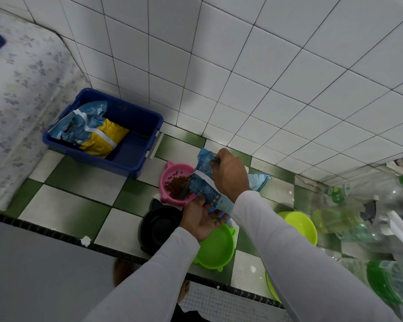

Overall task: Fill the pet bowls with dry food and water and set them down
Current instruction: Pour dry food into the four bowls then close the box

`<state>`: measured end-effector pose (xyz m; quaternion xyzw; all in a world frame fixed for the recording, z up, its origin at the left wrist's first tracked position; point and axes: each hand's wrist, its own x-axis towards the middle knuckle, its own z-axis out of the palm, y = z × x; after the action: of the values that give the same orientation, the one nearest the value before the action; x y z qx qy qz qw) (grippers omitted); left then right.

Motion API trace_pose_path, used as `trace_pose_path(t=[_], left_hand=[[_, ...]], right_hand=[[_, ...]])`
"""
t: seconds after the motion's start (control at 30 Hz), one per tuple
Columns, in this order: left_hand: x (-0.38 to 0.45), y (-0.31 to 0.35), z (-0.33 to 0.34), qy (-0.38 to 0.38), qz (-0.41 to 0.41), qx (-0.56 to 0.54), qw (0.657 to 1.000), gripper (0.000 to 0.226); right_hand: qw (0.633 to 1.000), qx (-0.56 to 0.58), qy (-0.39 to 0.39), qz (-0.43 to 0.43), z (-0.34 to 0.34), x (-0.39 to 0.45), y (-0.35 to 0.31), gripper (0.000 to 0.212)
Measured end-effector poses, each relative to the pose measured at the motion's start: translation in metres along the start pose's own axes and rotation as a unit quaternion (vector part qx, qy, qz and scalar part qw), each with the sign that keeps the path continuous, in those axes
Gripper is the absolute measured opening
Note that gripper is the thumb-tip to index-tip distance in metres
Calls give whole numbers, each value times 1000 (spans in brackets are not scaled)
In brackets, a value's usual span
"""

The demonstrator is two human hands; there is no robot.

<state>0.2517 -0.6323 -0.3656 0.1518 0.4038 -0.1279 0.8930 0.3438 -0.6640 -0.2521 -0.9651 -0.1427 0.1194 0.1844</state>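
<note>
Both hands [230, 175] [201, 218] gripping blue bag [205, 184], fingers curled round it, over pink bowl [176, 184]; black bowl [158, 226], green bowls [215, 247], bottles [368, 219], blue tub [130, 126] crowding close.

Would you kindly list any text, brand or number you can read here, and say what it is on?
Nothing is legible.
Blue food bag held by both hands: small print, too blurred to read.
Blue and yellow bag in the blue bin: print unreadable.
Bottles' green labels: blurred.
</note>
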Motion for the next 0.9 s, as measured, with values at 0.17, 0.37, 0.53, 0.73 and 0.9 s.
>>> trace_pose_path(t=[0.17, 0.37, 0.53, 0.73, 0.9], left_hand=[[0, 1, 0, 1, -6, -7, 1000, 38], [-2, 2, 5, 3, -2, -11, 1000, 38], [-1, 3, 5, 8, -3, -11, 1000, 39], [-2, 3, 4, 5, 2, -18, 1000, 38], [-4, 4, 5, 1, 4, -21, 1000, 36]], right_hand=[[1000, 2, 1, 1, 0, 0, 0, 20], [1000, 0, 1, -4, 1, 1, 0, 20], [1000, 2, -2, 2, 2, 2, 0, 19], [1000, 7, -2, 1, 3, 3, 1, 17], [1000, 7, -3, 4, 1, 4, 2, 18]])
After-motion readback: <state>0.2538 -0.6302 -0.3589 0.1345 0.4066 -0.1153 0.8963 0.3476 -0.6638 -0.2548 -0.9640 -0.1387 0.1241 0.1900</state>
